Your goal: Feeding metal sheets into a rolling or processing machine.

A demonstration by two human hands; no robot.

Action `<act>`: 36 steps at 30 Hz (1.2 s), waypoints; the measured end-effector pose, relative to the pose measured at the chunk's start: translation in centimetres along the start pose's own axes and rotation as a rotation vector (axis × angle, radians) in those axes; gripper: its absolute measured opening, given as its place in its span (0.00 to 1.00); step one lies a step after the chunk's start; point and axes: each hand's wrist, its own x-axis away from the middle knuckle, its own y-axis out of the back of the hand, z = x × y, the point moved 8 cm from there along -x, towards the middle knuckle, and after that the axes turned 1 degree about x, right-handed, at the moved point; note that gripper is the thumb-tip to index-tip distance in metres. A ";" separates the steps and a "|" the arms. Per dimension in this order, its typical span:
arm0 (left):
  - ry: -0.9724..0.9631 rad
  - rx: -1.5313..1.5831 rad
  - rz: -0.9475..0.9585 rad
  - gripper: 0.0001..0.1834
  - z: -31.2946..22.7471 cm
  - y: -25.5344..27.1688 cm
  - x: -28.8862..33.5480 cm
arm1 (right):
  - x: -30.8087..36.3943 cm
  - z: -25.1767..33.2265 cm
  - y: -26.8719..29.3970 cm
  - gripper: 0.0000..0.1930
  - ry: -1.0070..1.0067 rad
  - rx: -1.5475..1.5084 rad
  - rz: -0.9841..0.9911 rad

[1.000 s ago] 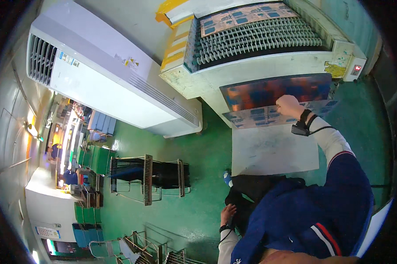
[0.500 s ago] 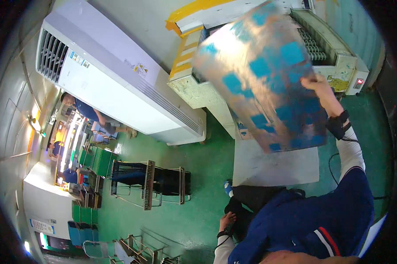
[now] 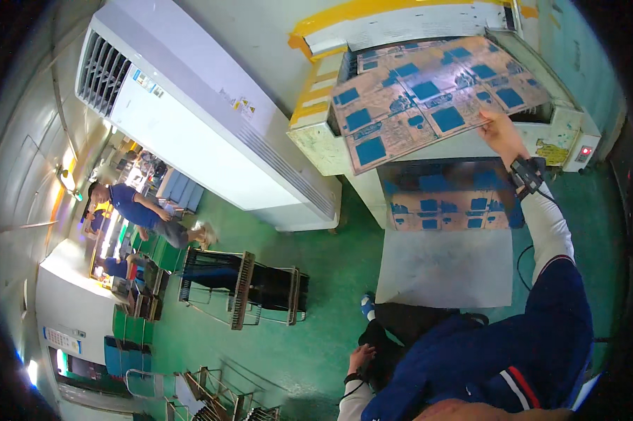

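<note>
My right hand (image 3: 502, 137) grips the near edge of a large copper-coloured circuit board panel (image 3: 404, 105) printed with blue squares. The panel is held tilted over the opening of a cream machine (image 3: 315, 151), its left corner jutting past the machine's front edge. Behind it, part of a second similar panel (image 3: 372, 63) shows inside the machine. Lower down, in front of the machine, more copper and blue panel surface (image 3: 446, 205) is visible above a white sheet (image 3: 446, 263). My left hand (image 3: 360, 358) rests on my dark trouser leg, fingers loosely extended, holding nothing.
A tall white air conditioner (image 3: 211, 133) stands left of the machine. Dark racks (image 3: 243, 281) stand on the green floor (image 3: 330, 270), with more metal frames (image 3: 211, 396) nearer. Another person (image 3: 137, 210) is at the far left. A black cable (image 3: 520, 263) lies at right.
The panel has swung away from me and tilted flatter over the machine, uncovering the panel surface below. The rollers seen earlier are now covered. The person at far left has shifted; my left hand stays put.
</note>
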 end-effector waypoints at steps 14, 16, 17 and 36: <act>0.037 0.054 0.078 0.15 1.2 0.1 -1.2 | -4.1 -2.1 1.1 0.08 -0.078 0.000 -0.090; 0.048 0.004 0.089 0.17 1.2 0.0 -1.4 | -3.8 -2.1 0.8 0.11 -0.138 0.067 -0.064; 0.052 -0.018 0.090 0.18 1.3 0.3 -1.5 | -3.5 -2.1 0.3 0.12 -0.169 0.090 -0.049; 0.065 0.032 0.049 0.18 2.2 1.4 -1.8 | 3.4 -8.9 -1.0 0.11 0.487 1.762 0.158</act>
